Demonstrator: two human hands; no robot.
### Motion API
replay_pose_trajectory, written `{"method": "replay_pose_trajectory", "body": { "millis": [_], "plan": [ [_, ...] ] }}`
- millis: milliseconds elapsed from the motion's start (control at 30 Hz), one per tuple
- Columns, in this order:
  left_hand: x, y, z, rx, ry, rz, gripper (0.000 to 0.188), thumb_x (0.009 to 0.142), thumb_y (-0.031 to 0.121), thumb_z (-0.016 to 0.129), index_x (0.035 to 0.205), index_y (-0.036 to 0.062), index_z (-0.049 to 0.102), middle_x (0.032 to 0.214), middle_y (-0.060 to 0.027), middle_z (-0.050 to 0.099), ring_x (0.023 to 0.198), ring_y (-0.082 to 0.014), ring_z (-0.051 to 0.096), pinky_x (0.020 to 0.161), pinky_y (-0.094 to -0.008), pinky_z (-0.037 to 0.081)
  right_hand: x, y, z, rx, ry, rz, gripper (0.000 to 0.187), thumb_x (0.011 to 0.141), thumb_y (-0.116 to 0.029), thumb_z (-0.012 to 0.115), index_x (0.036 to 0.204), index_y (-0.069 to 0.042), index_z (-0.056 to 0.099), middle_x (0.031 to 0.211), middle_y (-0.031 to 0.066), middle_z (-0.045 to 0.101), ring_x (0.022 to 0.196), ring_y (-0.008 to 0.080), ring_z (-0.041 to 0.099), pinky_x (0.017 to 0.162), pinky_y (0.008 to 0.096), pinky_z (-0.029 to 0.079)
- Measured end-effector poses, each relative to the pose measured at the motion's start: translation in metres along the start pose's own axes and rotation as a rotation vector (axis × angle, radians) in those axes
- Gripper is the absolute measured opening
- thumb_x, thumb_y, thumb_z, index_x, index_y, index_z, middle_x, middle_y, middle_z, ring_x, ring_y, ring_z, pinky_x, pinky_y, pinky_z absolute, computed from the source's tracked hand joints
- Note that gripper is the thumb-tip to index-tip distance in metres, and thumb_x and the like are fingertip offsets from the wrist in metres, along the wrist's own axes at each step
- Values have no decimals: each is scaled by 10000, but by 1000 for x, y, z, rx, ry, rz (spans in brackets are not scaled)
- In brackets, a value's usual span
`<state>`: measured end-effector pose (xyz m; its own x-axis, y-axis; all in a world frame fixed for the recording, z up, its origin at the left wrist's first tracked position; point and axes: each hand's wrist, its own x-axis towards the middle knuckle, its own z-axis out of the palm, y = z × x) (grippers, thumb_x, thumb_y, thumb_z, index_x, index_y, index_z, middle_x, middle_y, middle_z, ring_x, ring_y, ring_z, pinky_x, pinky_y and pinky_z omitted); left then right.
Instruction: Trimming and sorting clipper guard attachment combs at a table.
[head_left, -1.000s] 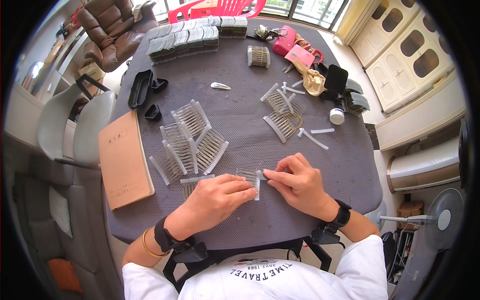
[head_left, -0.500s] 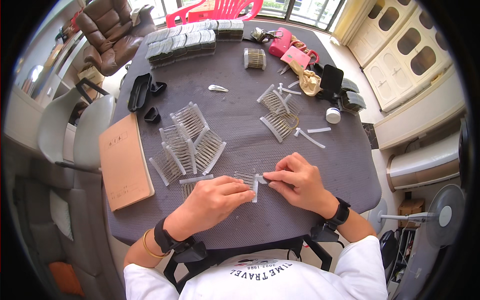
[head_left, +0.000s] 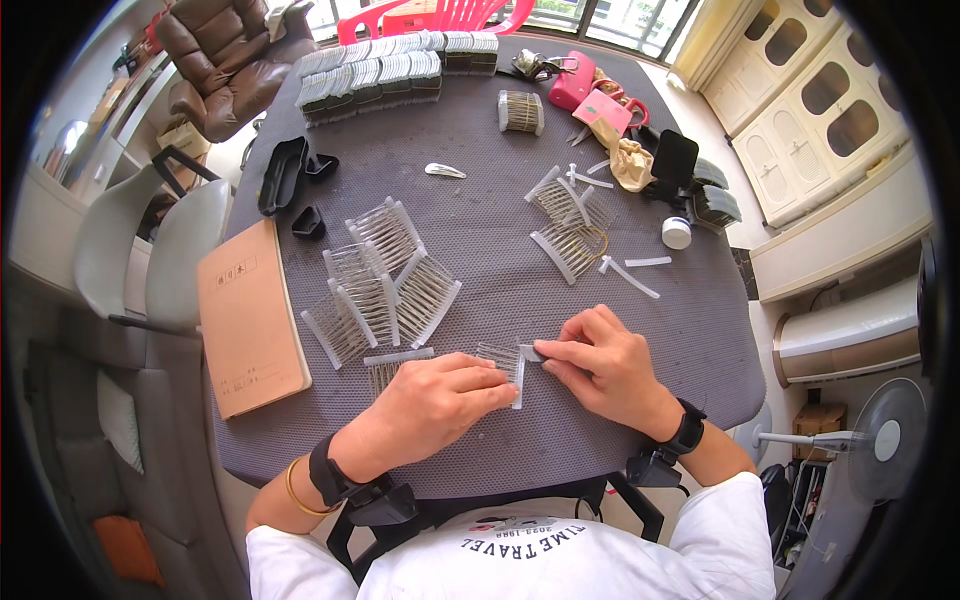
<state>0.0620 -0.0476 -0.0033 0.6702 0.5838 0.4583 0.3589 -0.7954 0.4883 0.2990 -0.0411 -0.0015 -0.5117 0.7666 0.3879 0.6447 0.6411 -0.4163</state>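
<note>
My left hand (head_left: 440,400) presses its closed fingers on a row of thin metal pins (head_left: 497,354) edged by a white plastic strip (head_left: 519,384). The palm hides much of that row. At the strip's upper end, my right hand (head_left: 605,365) pinches a small flat grey piece (head_left: 534,353) between thumb and fingers. The piece touches or nearly touches the strip. Beyond my left hand lies a heap of similar pin rows (head_left: 378,275), with one more row (head_left: 398,358) partly under the hand. Farther right are more pin rows (head_left: 572,225) and loose white strips (head_left: 632,280).
An orange-brown notebook (head_left: 250,320) lies at the table's left edge. Black trays (head_left: 284,176), a silver hair clip (head_left: 445,171) and stacked white-edged cards (head_left: 370,85) are farther back. A white jar (head_left: 676,233), scissors (head_left: 636,110) and a pink case (head_left: 571,82) stand at the right.
The whole view has shifted a little, so the table's things sit slightly farther right. Both hands keep nearly the same pose around the pin row.
</note>
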Motion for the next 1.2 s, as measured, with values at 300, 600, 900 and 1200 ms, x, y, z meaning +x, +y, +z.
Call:
{"method": "replay_pose_trajectory", "body": {
  "millis": [300, 600, 900, 1200],
  "plan": [
    [0, 0, 0, -7, -12, 9, 179, 744, 94, 659, 921, 65, 656, 907, -34, 666, 875, -188, 646, 726, -287, 548, -2, 2, -1, 30, 0, -25, 159, 729, -182, 719, 883, -146, 701, 753, -15, 538, 664, 120, 522, 454, 235, 439],
    [-2, 0, 0, 2, -19, 14, 189, 715, 85, 687, 904, 72, 679, 904, -40, 670, 872, -190, 647, 715, -280, 551, 3, 0, -2, -106, 49, -7, 122, 762, -178, 689, 874, -131, 679, 728, -7, 552, 647, 140, 548, 453, 249, 447],
    [0, -3, 0, 7, -27, 41, 170, 695, 58, 668, 865, 50, 664, 930, -47, 646, 952, -201, 613, 743, -295, 543, 4, 9, -42, -247, -71, 454, 104, 813, -180, 643, 864, -90, 638, 762, 94, 659, 661, 222, 649, 564, 303, 489],
    [2, -5, -6, 73, 259, -3, 159, 648, 13, 724, 780, 57, 646, 955, -67, 645, 958, -247, 628, 782, -315, 536, 11, 10, -40, -17, 71, 275, 213, 833, -219, 656, 955, -62, 579, 709, 40, 613, 621, 133, 596, 536, 250, 446]
  ]
}}
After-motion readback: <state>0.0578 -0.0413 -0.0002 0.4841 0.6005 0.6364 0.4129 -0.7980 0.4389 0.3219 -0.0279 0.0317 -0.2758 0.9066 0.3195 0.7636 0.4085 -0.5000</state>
